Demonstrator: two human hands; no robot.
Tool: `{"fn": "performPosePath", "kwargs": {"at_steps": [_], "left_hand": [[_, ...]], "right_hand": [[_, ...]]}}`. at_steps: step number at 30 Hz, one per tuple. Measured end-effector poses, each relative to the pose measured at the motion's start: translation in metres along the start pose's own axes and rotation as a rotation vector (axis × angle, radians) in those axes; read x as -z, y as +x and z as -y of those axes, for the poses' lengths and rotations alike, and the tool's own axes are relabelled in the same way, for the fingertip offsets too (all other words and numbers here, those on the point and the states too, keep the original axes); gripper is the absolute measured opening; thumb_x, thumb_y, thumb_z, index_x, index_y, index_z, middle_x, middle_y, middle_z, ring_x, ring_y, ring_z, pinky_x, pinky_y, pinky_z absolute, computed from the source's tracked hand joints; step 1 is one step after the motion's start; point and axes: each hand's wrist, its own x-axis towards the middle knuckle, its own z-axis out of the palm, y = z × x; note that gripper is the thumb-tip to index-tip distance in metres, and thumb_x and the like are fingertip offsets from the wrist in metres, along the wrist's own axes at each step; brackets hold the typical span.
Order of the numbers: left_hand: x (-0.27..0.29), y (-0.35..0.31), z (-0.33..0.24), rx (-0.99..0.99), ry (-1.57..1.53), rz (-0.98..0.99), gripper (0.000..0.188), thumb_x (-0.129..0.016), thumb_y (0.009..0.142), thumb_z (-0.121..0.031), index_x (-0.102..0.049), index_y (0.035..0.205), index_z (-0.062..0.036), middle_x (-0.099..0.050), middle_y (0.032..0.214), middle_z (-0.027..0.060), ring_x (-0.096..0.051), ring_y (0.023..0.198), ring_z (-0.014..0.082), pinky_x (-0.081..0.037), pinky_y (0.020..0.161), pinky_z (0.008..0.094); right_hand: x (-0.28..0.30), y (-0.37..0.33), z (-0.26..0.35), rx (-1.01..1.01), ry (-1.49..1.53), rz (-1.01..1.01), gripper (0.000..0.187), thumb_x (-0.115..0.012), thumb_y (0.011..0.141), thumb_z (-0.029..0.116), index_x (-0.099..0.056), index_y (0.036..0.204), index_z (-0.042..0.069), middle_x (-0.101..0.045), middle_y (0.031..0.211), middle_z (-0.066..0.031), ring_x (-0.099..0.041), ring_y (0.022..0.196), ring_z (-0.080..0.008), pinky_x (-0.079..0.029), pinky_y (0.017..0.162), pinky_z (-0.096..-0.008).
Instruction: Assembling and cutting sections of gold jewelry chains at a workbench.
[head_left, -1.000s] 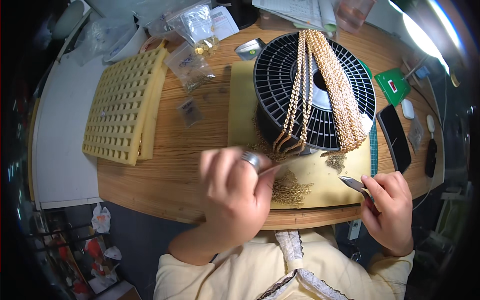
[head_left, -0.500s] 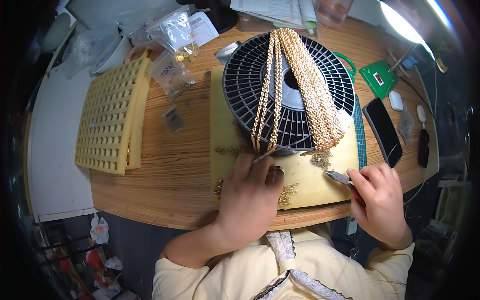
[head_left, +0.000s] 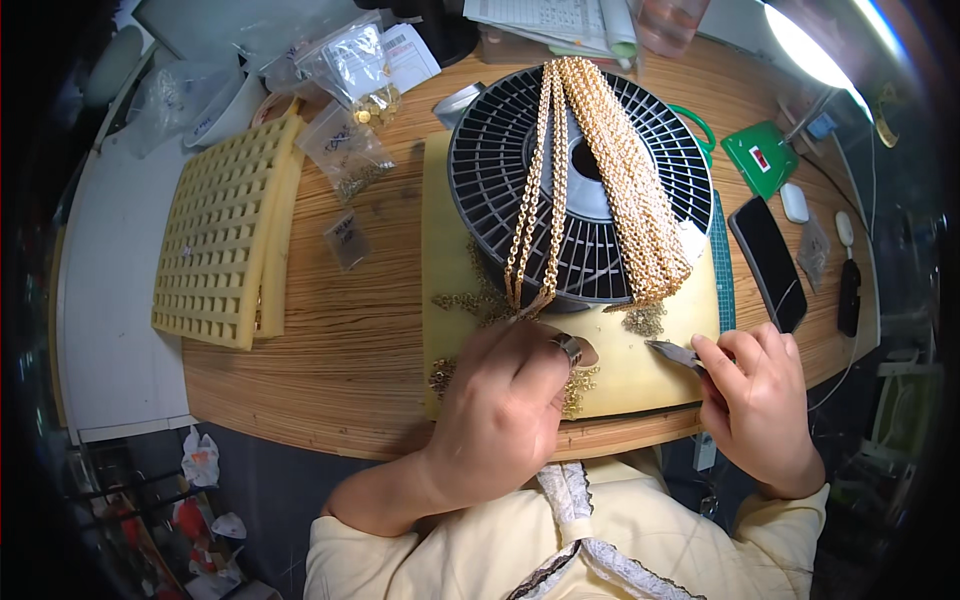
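My right hand [head_left: 765, 400] is closed around a pair of pliers [head_left: 676, 353], whose grey pointed jaws rest over the yellow pad [head_left: 640, 385]. Just beyond the tip lies a small heap of metal rings [head_left: 645, 320]. My left hand [head_left: 505, 405], wearing a wide ring, is curled at the pad's left half, by the lower ends of gold chains [head_left: 556, 210]. A thin metallic tip shows at its fingertips, but the fingers hide what they hold. Those chains hang over a black spool [head_left: 490, 170], beside a thick gold bundle [head_left: 625, 180]. Short chain pieces [head_left: 580, 385] lie partly behind my left hand.
On the left stands a yellow slotted foam block [head_left: 220, 240], near clear bags [head_left: 345, 150] of small parts. At right are a black phone [head_left: 768, 263], a green lamp base [head_left: 758, 160] and a green cutting mat [head_left: 722, 265]. Papers [head_left: 545, 22] lie at the back.
My left hand has turned, its fingers drawing in at the chain ends, and the thumb now shows to the right. My right hand and the pliers have barely moved.
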Motion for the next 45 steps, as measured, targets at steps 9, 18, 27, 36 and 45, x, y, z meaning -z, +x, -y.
{"fn": "performPosePath", "kwargs": {"at_steps": [9,18,27,36,45], "left_hand": [[0.0,0.0,-0.001,-0.008,-0.007,0.01,0.02,-0.066,0.075,0.003,-0.068,0.094,-0.0023,-0.062,0.082,0.0123,-0.059,0.08,0.0303,-0.046,0.077,0.0413],[0.0,0.002,-0.006,-0.001,-0.11,-0.004,0.015,-0.074,0.076,-0.004,-0.07,0.091,-0.0027,-0.063,0.077,0.0106,-0.059,0.07,0.0284,-0.046,0.068,0.039],[0.007,0.006,-0.008,-0.212,-0.117,-0.184,0.02,-0.074,0.074,0.001,-0.071,0.093,-0.0007,-0.065,0.081,0.0107,-0.059,0.066,0.0246,-0.048,0.063,0.0349],[0.013,0.0,-0.009,-0.027,-0.51,-0.042,0.022,-0.069,0.08,0.002,-0.07,0.102,0.0023,-0.066,0.086,0.0142,-0.064,0.069,0.0273,-0.053,0.065,0.0355],[0.013,0.005,-0.014,-0.16,-0.01,-0.055,0.037,-0.066,0.078,0.001,-0.067,0.116,0.0015,-0.064,0.1,0.0162,-0.06,0.086,0.0303,-0.05,0.076,0.0385]], "right_hand": [[0.001,0.002,0.001,0.009,-0.019,-0.003,0.043,-0.07,0.069,0.004,-0.066,0.111,0.003,-0.057,0.091,-0.009,-0.05,0.087,-0.0259,-0.037,0.076,-0.0387],[0.001,0.009,0.016,0.2,0.345,-0.209,0.053,-0.07,0.06,0.002,-0.066,0.113,0.001,-0.057,0.088,-0.0104,-0.053,0.071,-0.0257,-0.045,0.061,-0.0355],[-0.008,0.014,0.026,0.221,0.311,-0.398,0.057,-0.068,0.052,0.003,-0.068,0.109,0.001,-0.058,0.088,-0.0096,-0.053,0.073,-0.0255,-0.044,0.062,-0.0361],[-0.013,0.015,0.021,0.266,0.485,-0.39,0.057,-0.07,0.052,0.004,-0.069,0.109,0.001,-0.059,0.086,-0.0088,-0.052,0.066,-0.024,-0.044,0.057,-0.0334],[-0.012,0.016,0.02,0.279,0.569,-0.302,0.054,-0.071,0.056,0.004,-0.068,0.11,0.0,-0.061,0.085,-0.0092,-0.052,0.061,-0.022,-0.044,0.055,-0.032]]}}
